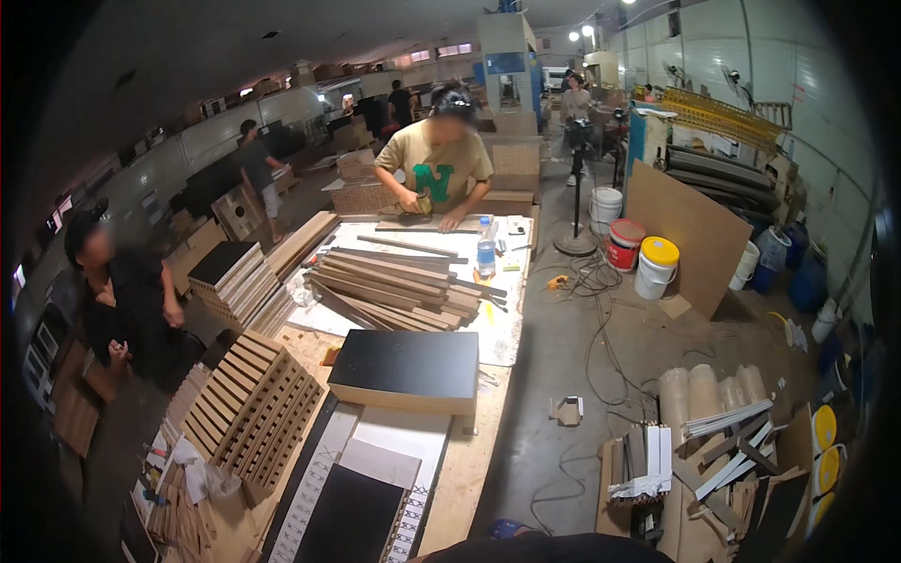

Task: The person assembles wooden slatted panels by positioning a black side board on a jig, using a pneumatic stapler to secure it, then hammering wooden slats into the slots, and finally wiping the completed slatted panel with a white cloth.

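Note:
Neither of my hands shows in the head view. Nearest in front of me is a long wooden workbench. On it sits a thick block of stacked boards with a black top. Closer in, a black panel lies on white sheets. A large pile of brown wooden strips covers the bench's middle. Beyond the pile a co-worker in a tan shirt bends over the far end, one hand on a small tool and the other on a strip. A clear water bottle stands close by.
Stacked slatted wooden pieces rise at the bench's left, where a person in black stands. On the right floor are cables, a yellow-lidded bucket, a red bucket, a leaning brown board and piled offcuts.

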Action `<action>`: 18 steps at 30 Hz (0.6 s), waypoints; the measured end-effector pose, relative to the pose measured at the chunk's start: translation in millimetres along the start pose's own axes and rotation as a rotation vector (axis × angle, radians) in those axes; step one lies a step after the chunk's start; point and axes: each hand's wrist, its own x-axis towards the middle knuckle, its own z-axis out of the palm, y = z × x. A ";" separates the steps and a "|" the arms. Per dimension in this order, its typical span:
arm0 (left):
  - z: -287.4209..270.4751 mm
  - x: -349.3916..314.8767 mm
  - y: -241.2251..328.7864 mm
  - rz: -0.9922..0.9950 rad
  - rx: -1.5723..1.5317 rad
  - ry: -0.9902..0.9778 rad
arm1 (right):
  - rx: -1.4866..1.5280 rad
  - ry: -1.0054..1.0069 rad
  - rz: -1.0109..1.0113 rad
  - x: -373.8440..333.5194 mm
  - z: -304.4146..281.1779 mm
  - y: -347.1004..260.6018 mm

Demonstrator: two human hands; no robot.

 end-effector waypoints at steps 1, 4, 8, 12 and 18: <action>0.4 1.2 1.3 -0.003 -0.001 -0.006 | 0.027 0.020 -0.008 -2.1 -0.1 1.5; 2.1 7.0 2.2 -0.012 -0.006 -0.015 | 0.056 0.015 -0.032 -4.3 -1.7 3.5; 1.5 12.4 1.8 -0.019 -0.019 -0.019 | 0.063 -0.036 -0.042 -4.1 -1.8 4.4; -0.3 19.6 -0.6 -0.015 -0.033 -0.032 | 0.065 -0.055 -0.039 -6.8 -2.5 7.8; 0.2 22.3 -4.8 -0.007 -0.032 -0.045 | 0.093 -0.003 -0.060 -10.3 -5.5 7.5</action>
